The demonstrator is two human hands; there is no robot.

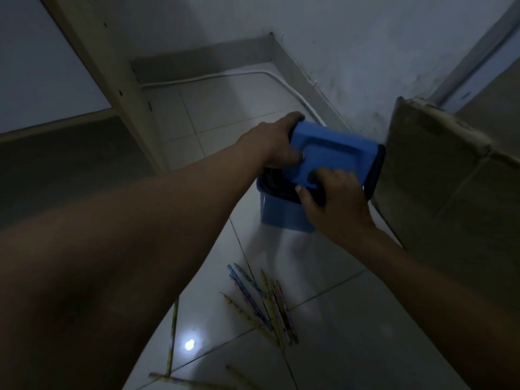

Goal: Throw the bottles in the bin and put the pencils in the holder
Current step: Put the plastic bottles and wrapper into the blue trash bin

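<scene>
A small blue bin [284, 215] stands on the white tiled floor near the room's corner. Its blue lid [337, 153] is tilted above the rim, and a dark liner shows inside. My left hand [273, 144] grips the lid's left edge, fingers curled over its far corner. My right hand [334, 198] holds the lid's near edge. Several patterned pencils [264, 299] lie scattered on the tiles in front of the bin. One more pencil [172, 339] lies to the left, and others rest at the bottom edge. No bottle and no pencil holder are in view.
A brown cardboard box [450, 175] stands right beside the bin. A beige shelf frame [112, 80] rises on the left. A white pipe [253, 74] runs along the skirting at the back wall. The scene is dim.
</scene>
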